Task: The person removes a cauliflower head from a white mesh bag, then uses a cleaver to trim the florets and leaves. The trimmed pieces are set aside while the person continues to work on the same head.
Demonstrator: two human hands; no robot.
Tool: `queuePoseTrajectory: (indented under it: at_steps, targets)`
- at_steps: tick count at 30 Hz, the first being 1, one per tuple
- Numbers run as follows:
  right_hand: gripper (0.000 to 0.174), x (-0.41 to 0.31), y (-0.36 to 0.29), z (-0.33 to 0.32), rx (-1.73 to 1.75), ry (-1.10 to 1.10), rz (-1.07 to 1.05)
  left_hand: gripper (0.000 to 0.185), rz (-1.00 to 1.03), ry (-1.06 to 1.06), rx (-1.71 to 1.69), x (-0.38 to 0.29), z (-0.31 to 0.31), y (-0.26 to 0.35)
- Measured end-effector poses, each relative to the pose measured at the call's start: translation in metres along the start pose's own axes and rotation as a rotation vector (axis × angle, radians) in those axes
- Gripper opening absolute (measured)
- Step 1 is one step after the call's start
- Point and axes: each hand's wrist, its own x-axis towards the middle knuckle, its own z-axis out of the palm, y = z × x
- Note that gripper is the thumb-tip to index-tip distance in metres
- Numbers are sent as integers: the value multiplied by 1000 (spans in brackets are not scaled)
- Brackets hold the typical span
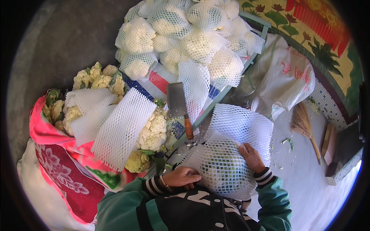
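A cauliflower in a white foam net sleeve [224, 166] lies before my torso, green leaves showing through the mesh. My left hand [182, 177] has its fingers curled at the sleeve's left edge, with the fingertips partly hidden. On the opposite side, my right hand [251, 157] grips the netting, thumb on top. Just beyond, a loose foam net sleeve [245, 118] lies flat. A cleaver [177, 101] with a wooden handle rests on the striped covering of a low metal-framed stand [157, 76], partly over another foam net sleeve [196, 83].
Netted cauliflowers [202, 43] are piled at the stand's far end. At left, bare cauliflowers [153, 131] sit on a pink cloth [55, 135], with loose foam net sleeves [124, 130] over some. A woven sack [280, 75], a straw broom [302, 118] and leaf scraps [287, 141] are at right.
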Motion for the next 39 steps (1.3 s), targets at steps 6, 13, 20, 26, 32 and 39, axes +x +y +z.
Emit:
queuePoseTrajectory:
  at_steps: [6,13,20,26,32,39]
  targets:
    - [55,1,4,0,38,-18,5,41,-49,-84,-238,7,-4,3]
    - [56,6,13,-8,147,-24,-19,38,-68,-58,-637,14,6,5]
    - [48,2,20,-27,550,-159,-39,50,173,-204,-680,11,13,22]
    - [54,-22,-18,-50,1005,-316,105,70,572,-408,-591,12,33,73]
    - [54,-45,-55,-56,916,-298,6,66,996,-440,-454,21,45,121]
    - [54,-42,-65,-54,962,-269,-23,63,783,139,-578,46,23,106]
